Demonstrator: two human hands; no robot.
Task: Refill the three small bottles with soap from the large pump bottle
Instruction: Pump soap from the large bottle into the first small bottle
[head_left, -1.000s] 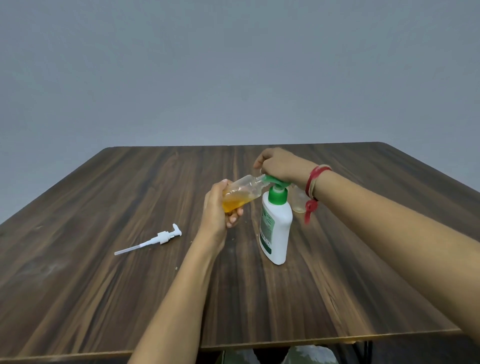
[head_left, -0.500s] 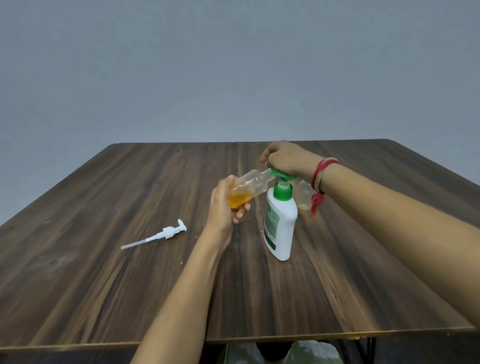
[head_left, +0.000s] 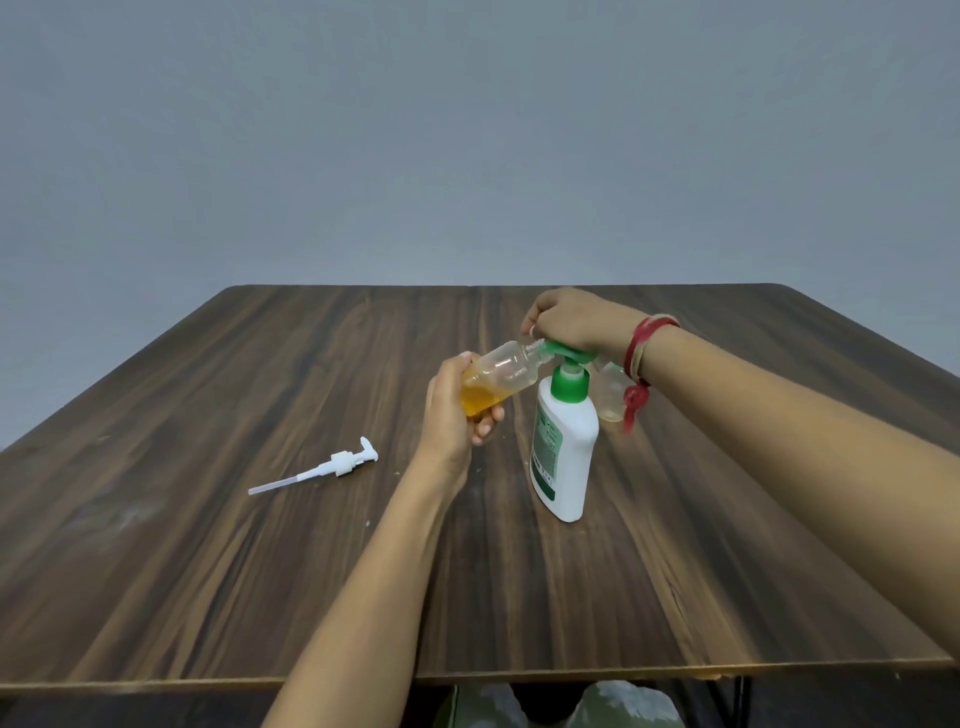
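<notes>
Your left hand (head_left: 452, 410) grips the small clear plastic bottle (head_left: 498, 376), amber soap pooled low, tilted with its mouth at the green pump head (head_left: 569, 354). Your right hand (head_left: 571, 319) curls its fingers over that pump on the large white bottle (head_left: 563, 452). Press slowly, with the mouth snug under the spout.

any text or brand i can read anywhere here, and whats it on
Green label on the large pump bottle: printed lines are there, but too small and blurred to read.
Small bottle with orange soap: no text visible.
Loose white pump on the table: no text visible.
</notes>
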